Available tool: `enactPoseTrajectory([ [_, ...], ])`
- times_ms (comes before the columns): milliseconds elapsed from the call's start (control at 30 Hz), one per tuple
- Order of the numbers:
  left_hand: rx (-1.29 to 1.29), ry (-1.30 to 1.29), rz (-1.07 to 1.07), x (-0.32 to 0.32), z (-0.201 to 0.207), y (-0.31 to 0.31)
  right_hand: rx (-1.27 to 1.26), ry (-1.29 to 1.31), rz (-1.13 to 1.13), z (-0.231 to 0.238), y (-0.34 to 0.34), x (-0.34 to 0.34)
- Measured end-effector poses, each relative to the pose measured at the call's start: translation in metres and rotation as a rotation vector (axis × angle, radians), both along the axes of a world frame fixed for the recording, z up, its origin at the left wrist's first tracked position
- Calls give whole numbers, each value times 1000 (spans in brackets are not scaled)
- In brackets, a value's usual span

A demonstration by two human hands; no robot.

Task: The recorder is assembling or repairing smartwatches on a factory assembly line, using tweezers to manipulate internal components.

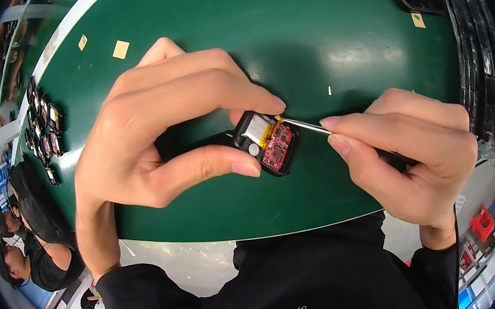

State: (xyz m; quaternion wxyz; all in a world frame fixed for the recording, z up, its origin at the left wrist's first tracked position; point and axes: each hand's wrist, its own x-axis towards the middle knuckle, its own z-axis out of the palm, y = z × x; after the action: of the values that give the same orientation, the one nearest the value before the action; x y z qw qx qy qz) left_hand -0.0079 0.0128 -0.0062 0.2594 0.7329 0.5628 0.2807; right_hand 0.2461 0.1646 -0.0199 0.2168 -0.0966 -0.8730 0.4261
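Observation:
Between the thumb and fingers of my left hand (163, 115) is a small black device housing (286, 165), open side up. Inside it show a red circuit board (277, 150), a silver battery pouch (255, 128) with yellow tape, and a round silver part (253, 149). My right hand (412, 154) is closed round a thin pair of metal tweezers (311, 127). Their tip touches the upper right corner of the housing, beside the battery and board. Whether the tip grips anything is too small to tell.
The green table (194, 8) carries several small beige paper squares (121, 50) and a tiny pale strip (329, 91). Several similar devices (46, 128) lie at the left edge. Stacked black trays (486, 54) stand at the right. A person (45, 257) sits at the far left.

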Motion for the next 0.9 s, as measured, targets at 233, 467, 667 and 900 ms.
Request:
enactPoseTrajectory([
  [233, -20, -3, 8, 0, 2, -2, 5, -64, 4, 5, -2, 0],
  [467, -24, -12, 15, 0, 1, -3, -17, -103, -6, 8, -3, -1],
  [667, -35, -17, 17, 0, 1, -3, -25, -92, -4, 7, -3, -1],
  [900, -35, -33, 18, 1, 1, -3, -6, -90, 7, 9, -4, -2],
])
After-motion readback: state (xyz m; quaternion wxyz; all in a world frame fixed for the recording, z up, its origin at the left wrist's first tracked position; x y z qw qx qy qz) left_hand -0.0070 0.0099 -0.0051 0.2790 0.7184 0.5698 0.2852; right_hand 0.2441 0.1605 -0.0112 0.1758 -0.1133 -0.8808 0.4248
